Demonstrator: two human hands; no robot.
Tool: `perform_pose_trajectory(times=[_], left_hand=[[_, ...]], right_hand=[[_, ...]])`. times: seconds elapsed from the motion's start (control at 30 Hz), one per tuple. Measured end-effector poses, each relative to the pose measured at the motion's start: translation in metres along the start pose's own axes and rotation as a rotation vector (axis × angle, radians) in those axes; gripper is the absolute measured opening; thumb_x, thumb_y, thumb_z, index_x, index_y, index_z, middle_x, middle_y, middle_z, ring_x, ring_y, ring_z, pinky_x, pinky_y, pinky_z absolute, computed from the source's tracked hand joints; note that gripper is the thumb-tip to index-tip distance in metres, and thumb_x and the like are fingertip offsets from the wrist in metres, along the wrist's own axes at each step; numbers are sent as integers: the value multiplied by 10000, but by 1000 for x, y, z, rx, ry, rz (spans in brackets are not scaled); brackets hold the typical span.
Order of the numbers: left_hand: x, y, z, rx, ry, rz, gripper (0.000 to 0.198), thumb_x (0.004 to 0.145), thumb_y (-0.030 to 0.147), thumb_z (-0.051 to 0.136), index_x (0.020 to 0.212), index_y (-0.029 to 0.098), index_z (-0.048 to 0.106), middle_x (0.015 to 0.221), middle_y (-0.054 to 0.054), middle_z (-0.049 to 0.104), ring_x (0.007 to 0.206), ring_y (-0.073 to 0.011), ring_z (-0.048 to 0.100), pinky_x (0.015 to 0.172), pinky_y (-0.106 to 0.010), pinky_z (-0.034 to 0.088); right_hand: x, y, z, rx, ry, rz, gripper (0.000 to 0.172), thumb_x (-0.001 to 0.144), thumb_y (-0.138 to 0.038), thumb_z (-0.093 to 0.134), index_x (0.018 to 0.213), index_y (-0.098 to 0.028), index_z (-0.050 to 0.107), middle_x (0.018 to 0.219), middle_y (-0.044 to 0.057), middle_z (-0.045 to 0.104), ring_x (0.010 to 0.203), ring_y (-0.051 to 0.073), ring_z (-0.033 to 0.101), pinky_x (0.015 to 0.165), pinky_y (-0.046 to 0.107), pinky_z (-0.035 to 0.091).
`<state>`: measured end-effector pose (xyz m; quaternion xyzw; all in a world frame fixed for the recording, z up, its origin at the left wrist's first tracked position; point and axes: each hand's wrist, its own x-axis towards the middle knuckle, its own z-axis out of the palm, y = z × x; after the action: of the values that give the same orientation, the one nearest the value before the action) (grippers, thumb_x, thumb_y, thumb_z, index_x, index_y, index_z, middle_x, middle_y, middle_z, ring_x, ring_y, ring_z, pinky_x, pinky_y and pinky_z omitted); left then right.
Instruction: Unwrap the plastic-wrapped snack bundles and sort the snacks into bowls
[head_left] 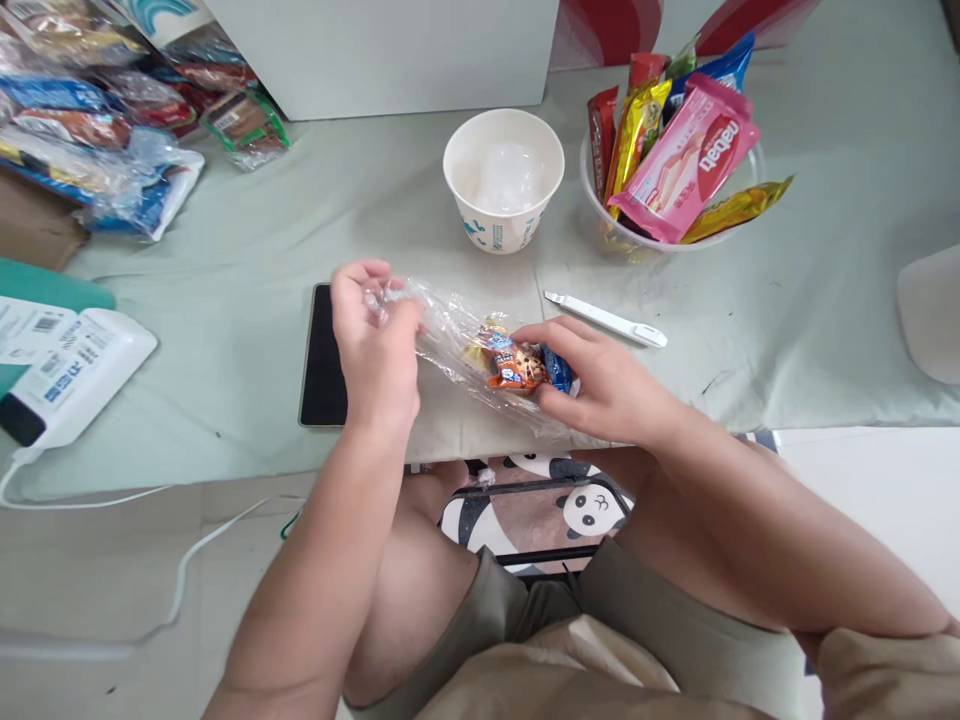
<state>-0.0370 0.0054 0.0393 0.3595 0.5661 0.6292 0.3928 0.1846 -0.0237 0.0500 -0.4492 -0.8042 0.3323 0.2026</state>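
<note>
A clear plastic bag [454, 335] stretches between my two hands above the table's front edge. Several small snack packs [516, 362] in orange, yellow and blue wrappers lie in its right end. My left hand [379, 340] is closed, pinching the bag's gathered left end. My right hand [592, 375] curls round the packs through the film, thumb below and fingers above. Just beyond the right hand lies a white utility knife [606, 319]. A dark phone [322, 360] rests on the table, partly covered by my left hand and wrist.
A white paper cup [502, 225] with clear plastic inside stands behind the bag. To its right is a clear tub [592, 195] of wrapped snacks. Packaged snacks [112, 120] pile up at the back left. A white device [82, 370] with a cable sits at the left edge.
</note>
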Motion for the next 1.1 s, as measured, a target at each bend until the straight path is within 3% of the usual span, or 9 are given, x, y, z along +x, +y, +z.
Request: perform_pose_trajectory(times=[0.1, 0.17, 0.23, 0.37, 0.47, 0.67, 0.87, 1.0, 1.1], left_hand=[[2, 6, -15, 312, -294, 331, 524, 624, 144, 787, 1111, 299, 670, 1328, -46, 608, 1237, -269, 584, 1068, -378, 474], [4, 10, -22, 485, -574, 355, 360, 643, 206, 817, 987, 274, 739, 1359, -64, 631, 1342, -330, 542, 1163, -427, 412], [5, 10, -25, 600, -719, 295, 106, 722, 268, 799, 811, 247, 747, 1239, -70, 699, 1174, -300, 628, 1083, -407, 458], [9, -1, -21, 541, -485, 162, 220, 927, 361, 671, 748, 233, 672, 748, -22, 686, 643, -175, 565, 691, -317, 459], [12, -2, -16, 436, -262, -50, 277, 978, 417, 618, 765, 242, 590, 672, -6, 659, 533, -157, 538, 567, -295, 398], [6, 26, -12, 414, -417, -726, 259, 925, 479, 667, 927, 227, 608, 804, -42, 718, 574, -198, 676, 454, -242, 372], [1, 27, -7, 118, -444, -752, 142, 838, 230, 770, 915, 171, 666, 828, -15, 684, 718, -136, 697, 543, -178, 469], [-6, 21, -2, -28, -495, -679, 225, 833, 287, 764, 812, 179, 568, 738, 2, 630, 573, -98, 595, 488, -177, 421], [-15, 20, 0, -82, -670, -569, 373, 763, 309, 853, 782, 198, 497, 754, 27, 586, 568, -78, 535, 484, -178, 390]], right_hand=[[-1, -1, 1, -42, 9, 49, 544, 826, -242, 589, 1368, -219, 614, 1203, 104, 707, 987, 260, 679, 858, 383, 548], [-2, -2, 2, -51, 6, 67, 565, 828, -267, 608, 1391, -224, 590, 1217, 104, 708, 985, 264, 679, 839, 381, 548], [-2, -3, 2, -48, -1, 64, 581, 820, -269, 623, 1398, -230, 580, 1221, 100, 709, 993, 265, 681, 842, 379, 553], [-3, -4, 0, -21, -26, 19, 591, 796, -203, 627, 1384, -248, 587, 1275, 93, 691, 1065, 260, 693, 900, 381, 569], [-4, -1, -1, 10, -23, -60, 585, 799, -142, 602, 1372, -260, 580, 1353, 94, 659, 1178, 259, 680, 991, 394, 571], [-6, 12, 2, -29, 91, -84, 553, 898, -108, 519, 1425, -269, 561, 1474, 131, 562, 1378, 287, 587, 1127, 478, 529], [-6, 11, 2, 27, 93, -78, 598, 879, -118, 505, 1460, -264, 507, 1441, 129, 573, 1337, 303, 591, 1143, 531, 505], [-7, 8, 7, 256, 124, 54, 689, 877, -382, 686, 1481, -203, 408, 1436, 178, 568, 1345, 374, 562, 1143, 609, 473], [-5, 4, 14, 474, 186, 163, 859, 829, -555, 787, 1485, -209, 353, 1413, 175, 577, 1280, 367, 606, 1128, 606, 486]])
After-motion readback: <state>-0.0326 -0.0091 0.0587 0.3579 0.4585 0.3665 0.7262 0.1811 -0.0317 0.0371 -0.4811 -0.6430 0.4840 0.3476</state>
